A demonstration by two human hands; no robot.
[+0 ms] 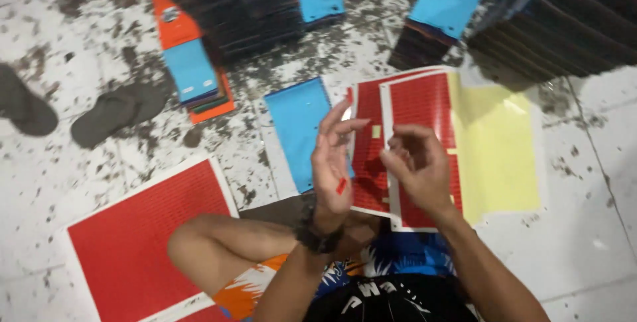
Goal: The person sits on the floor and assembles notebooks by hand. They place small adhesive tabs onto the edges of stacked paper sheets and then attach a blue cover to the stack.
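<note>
We held our left hand point(334, 163) up with fingers spread wide, and a tiny red sticker point(341, 185) stuck to its palm. Our right hand point(417, 166) curled its fingers loosely, holding nothing we could see, just above the red sticker sheet point(424, 103) on the floor point(584, 229).

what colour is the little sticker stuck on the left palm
Red; the small sticker sits on the left hand, seen in the head view.
</note>
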